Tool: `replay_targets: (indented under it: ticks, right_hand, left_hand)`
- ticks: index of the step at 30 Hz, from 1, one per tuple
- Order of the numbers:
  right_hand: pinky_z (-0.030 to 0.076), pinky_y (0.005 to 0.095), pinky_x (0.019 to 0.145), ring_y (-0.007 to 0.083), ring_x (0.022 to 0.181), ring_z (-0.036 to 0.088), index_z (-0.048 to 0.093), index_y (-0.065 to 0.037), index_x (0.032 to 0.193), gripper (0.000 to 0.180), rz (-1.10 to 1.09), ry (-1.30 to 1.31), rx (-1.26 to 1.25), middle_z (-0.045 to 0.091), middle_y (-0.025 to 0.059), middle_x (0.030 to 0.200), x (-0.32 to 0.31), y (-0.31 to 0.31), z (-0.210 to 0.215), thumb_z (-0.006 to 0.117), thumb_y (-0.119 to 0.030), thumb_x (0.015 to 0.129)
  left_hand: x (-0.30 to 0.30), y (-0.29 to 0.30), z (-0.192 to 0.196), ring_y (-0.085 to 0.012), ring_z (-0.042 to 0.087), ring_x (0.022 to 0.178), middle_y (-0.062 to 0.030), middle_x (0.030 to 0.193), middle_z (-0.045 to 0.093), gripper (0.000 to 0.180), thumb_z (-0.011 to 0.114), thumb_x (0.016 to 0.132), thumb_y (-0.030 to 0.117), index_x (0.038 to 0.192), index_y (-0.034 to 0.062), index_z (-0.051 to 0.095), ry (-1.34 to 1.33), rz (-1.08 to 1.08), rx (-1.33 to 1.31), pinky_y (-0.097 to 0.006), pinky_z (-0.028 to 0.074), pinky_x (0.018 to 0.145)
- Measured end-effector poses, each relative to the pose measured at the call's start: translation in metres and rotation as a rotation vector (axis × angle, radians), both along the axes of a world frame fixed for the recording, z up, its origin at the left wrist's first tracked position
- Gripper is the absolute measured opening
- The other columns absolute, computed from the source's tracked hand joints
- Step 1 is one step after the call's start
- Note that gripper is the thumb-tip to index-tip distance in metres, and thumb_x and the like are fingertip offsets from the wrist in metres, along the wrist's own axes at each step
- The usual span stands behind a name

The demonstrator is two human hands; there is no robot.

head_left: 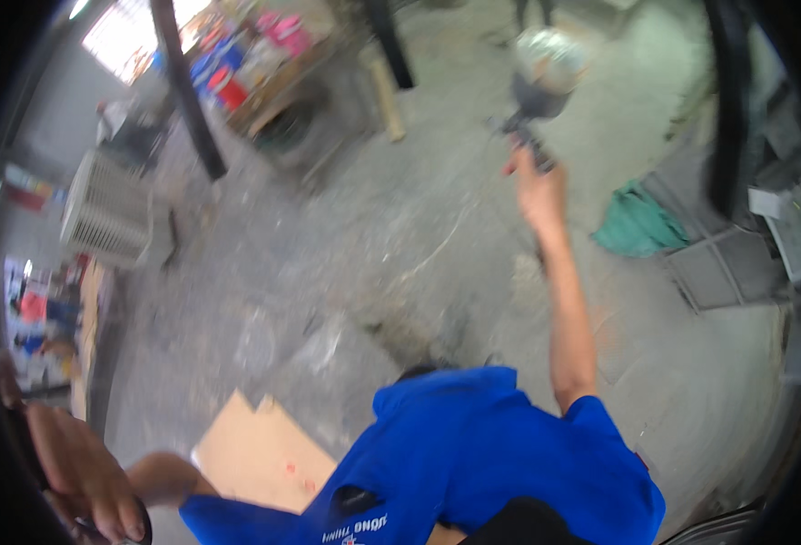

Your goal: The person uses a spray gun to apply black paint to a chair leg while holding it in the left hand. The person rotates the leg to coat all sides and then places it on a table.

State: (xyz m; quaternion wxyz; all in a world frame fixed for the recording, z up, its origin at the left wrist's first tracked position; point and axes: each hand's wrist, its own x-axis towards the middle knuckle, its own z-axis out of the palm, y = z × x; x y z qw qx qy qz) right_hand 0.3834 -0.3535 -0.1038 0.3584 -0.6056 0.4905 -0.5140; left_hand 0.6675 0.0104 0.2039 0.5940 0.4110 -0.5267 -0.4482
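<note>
Your right hand (540, 195): clasped round a blurred dark tool (537, 153) | your left hand (83, 463): grip cannot be told

Hands: we count two, a left hand (83, 472) and a right hand (542, 191). Handheld tool with a cup (535, 145): one. Blue shirt (500, 431): one. Cardboard sheet (264, 454): one, lower left. Green cloth (641, 225): one, to the right. White louvred unit (110, 213): one, to the left. Dark bars: we make it three, one at upper left (187, 91), one at upper middle (389, 41), one at upper right (729, 109). Pale post (384, 95): one. Red container (227, 88): one. Bright window (128, 41): one. Grey panels (726, 268) at right: several, overlapping; we cannot fix a number.
</note>
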Motion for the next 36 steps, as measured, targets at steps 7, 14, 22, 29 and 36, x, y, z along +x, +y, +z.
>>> replay_targets:
  ticks: [7, 14, 22, 29, 36]
  right_hand:
    - [0.048, 0.0300, 0.069, 0.0092, 0.073, 0.060, 0.069, 0.002, 0.077, 0.033, -0.064, 0.003, 0.047, 0.065, 0.0020, 0.069, -0.022, 0.015, -0.049, 0.064, -0.023, 0.097]
    - [0.037, 0.0303, 0.055, 0.0079, 0.059, 0.046, 0.067, -0.001, 0.070, 0.039, -0.173, 0.033, 0.177, 0.055, -0.0014, 0.061, -0.056, 0.010, -0.066, 0.065, -0.028, 0.097]
    - [0.032, 0.0297, 0.051, 0.0068, 0.055, 0.042, 0.067, -0.001, 0.070, 0.041, -0.208, -0.028, 0.264, 0.052, -0.0030, 0.058, -0.107, -0.061, -0.074, 0.066, -0.032, 0.098]
    - [0.035, 0.0289, 0.052, 0.0069, 0.056, 0.046, 0.069, -0.001, 0.074, 0.036, -0.117, 0.027, 0.299, 0.056, -0.0025, 0.061, -0.192, -0.192, -0.071, 0.068, -0.028, 0.098]
    - [0.046, 0.0273, 0.064, 0.0077, 0.070, 0.056, 0.073, 0.002, 0.097, 0.024, 0.063, -0.022, 0.220, 0.068, 0.0021, 0.074, -0.280, -0.358, -0.067, 0.063, -0.020, 0.097]
  left_hand:
    - [0.060, -0.017, -0.090, -0.0177, 0.047, 0.039, -0.0130, 0.078, 0.047, 0.049, 0.058, 0.085, 0.004, 0.124, -0.0014, 0.028, 0.202, 0.299, -0.117, -0.031, 0.049, 0.035]
    - [0.082, -0.101, -0.111, -0.0176, 0.049, 0.041, -0.0078, 0.072, 0.046, 0.067, 0.062, 0.081, 0.004, 0.139, -0.0042, 0.029, 0.095, 0.353, -0.192, -0.032, 0.049, 0.037]
    - [0.147, -0.147, -0.148, -0.0144, 0.053, 0.054, -0.0066, 0.082, 0.052, 0.067, 0.070, 0.087, 0.011, 0.144, -0.0007, 0.038, -0.336, 0.827, -0.067, -0.029, 0.047, 0.050]
    - [0.183, -0.195, -0.189, -0.0145, 0.055, 0.068, -0.0090, 0.086, 0.061, 0.062, 0.073, 0.096, 0.029, 0.142, -0.0071, 0.052, -0.909, 1.658, 0.243, -0.029, 0.046, 0.062]
    - [0.140, -0.226, -0.236, -0.0318, 0.069, 0.085, -0.0217, 0.105, 0.068, 0.048, 0.070, 0.097, 0.026, 0.129, -0.0055, 0.052, -1.552, 2.141, 0.232, -0.043, 0.058, 0.073]
